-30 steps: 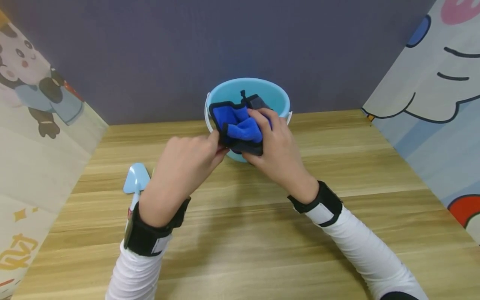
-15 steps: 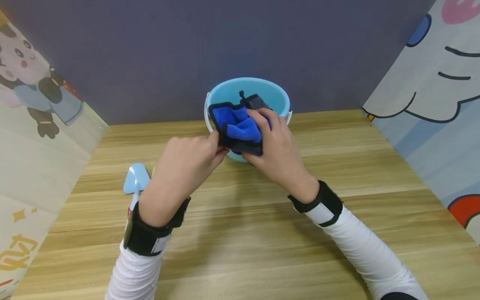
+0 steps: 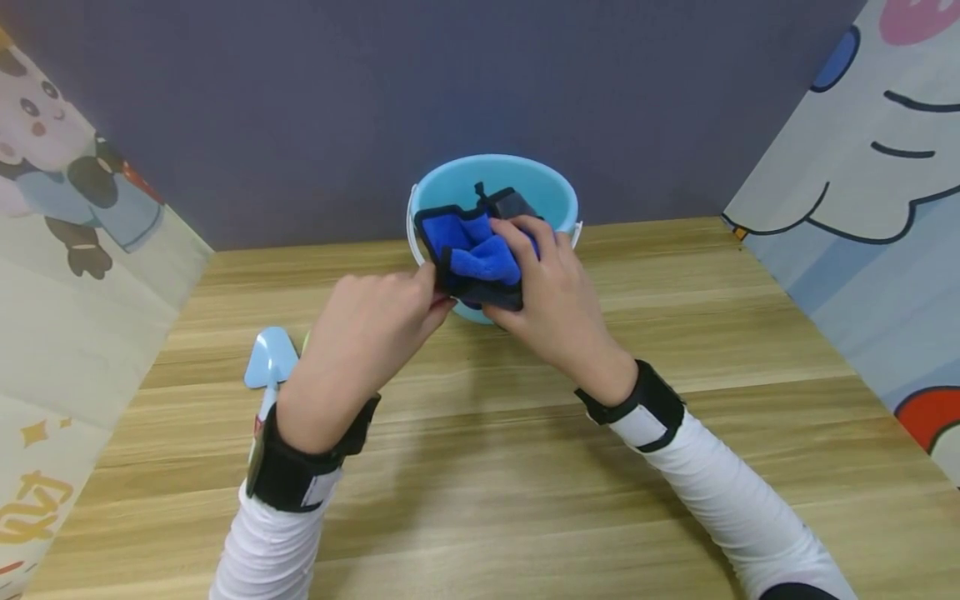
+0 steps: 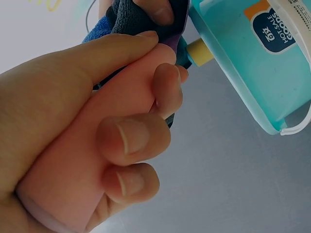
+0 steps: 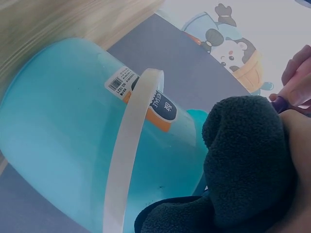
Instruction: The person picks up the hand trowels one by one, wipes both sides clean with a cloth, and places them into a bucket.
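My left hand [image 3: 367, 342] grips a tool by its thick pink handle [image 4: 73, 165], best seen in the left wrist view. Its purple neck shows past the thumb; the far end is hidden by cloth. With curled fingers, my right hand [image 3: 558, 312] holds a blue and dark grey cloth [image 3: 487, 260] with black edging, bunched around that end. In the head view the cloth overlaps the front of a light blue bucket [image 3: 457, 183]. Dark grey folds of the cloth fill the lower right of the right wrist view, beside the bucket wall [image 5: 58, 131].
On the wooden table [image 3: 480, 500], a light blue toy trowel [image 3: 272, 357] lies left of my left wrist, partly hidden by it. The bucket has a white handle [image 5: 129, 150] and stands against a dark panel [image 3: 300, 125]. Printed cartoon walls flank both sides.
Both hands keep nearly the same hold on the cloth and tool. The whole head view has shifted very slightly.
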Tool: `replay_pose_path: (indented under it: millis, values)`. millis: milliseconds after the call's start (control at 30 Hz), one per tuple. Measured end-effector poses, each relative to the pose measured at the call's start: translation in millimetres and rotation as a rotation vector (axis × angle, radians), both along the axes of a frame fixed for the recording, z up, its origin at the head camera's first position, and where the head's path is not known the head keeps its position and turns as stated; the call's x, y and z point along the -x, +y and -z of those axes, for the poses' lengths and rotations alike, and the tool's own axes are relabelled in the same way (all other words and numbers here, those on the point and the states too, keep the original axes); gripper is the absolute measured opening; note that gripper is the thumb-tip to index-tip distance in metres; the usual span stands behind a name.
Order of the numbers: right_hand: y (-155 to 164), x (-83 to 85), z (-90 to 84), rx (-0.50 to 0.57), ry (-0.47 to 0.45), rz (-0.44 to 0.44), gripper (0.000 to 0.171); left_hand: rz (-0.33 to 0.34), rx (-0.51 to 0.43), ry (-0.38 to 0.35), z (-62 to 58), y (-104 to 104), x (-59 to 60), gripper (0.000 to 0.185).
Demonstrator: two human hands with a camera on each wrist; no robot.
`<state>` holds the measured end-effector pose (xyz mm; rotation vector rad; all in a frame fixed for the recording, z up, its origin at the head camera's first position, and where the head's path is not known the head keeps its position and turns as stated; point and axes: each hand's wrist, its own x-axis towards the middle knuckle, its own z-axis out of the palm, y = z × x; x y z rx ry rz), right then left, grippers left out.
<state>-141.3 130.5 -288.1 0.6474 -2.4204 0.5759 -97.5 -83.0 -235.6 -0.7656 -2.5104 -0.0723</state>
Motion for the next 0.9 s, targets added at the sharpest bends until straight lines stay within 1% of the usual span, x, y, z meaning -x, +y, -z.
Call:
replay_pose_path:
  millis: [267, 467, 900]
  values:
    - [-0.6, 0.9, 0.0, -0.005, 0.021, -0.005, 0.084, -0.005, 0.005, -0.031, -2.0, -0.8, 1.3, 0.031]
    - [-0.2, 1.7, 0.6, -0.002, 0.026, -0.003, 0.084, -0.003, 0.012, -0.039, -3.9, -0.4, 1.9, 0.03]
    - [-0.4, 2.7, 2.2, -0.016, 0.032, -0.006, 0.083, -0.008, 0.01, -0.057, -3.5, -0.8, 1.2, 0.031]
